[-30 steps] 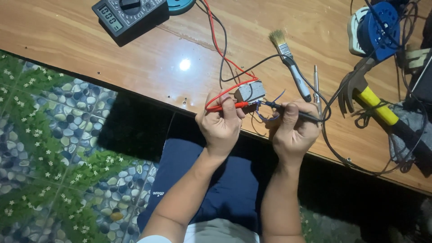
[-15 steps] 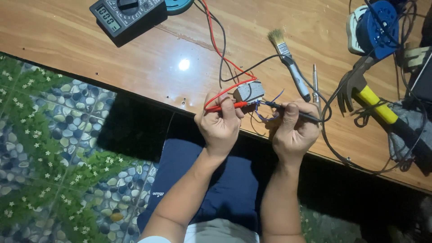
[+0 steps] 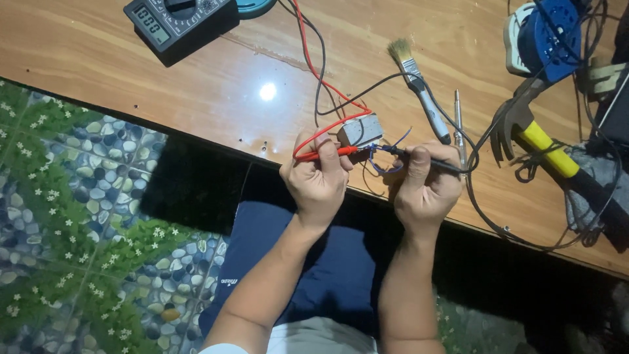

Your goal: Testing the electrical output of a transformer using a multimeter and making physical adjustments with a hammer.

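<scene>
My left hand (image 3: pixel 319 181) pinches the red probe (image 3: pixel 331 154); my right hand (image 3: pixel 424 187) is closed on the black probe (image 3: pixel 426 159). Both tips meet the blue wires (image 3: pixel 386 154) of a small grey block (image 3: pixel 360 130) at the desk's near edge (image 3: pixel 216 141). Probing seems under way; the boxy multimeter (image 3: pixel 180 23) shows digits by the glossy wood's far edge.

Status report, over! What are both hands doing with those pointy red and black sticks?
Left hand grips red probe. Right hand grips black probe. Tips meet at small grey block. Loose wires around, none blocking.
</scene>
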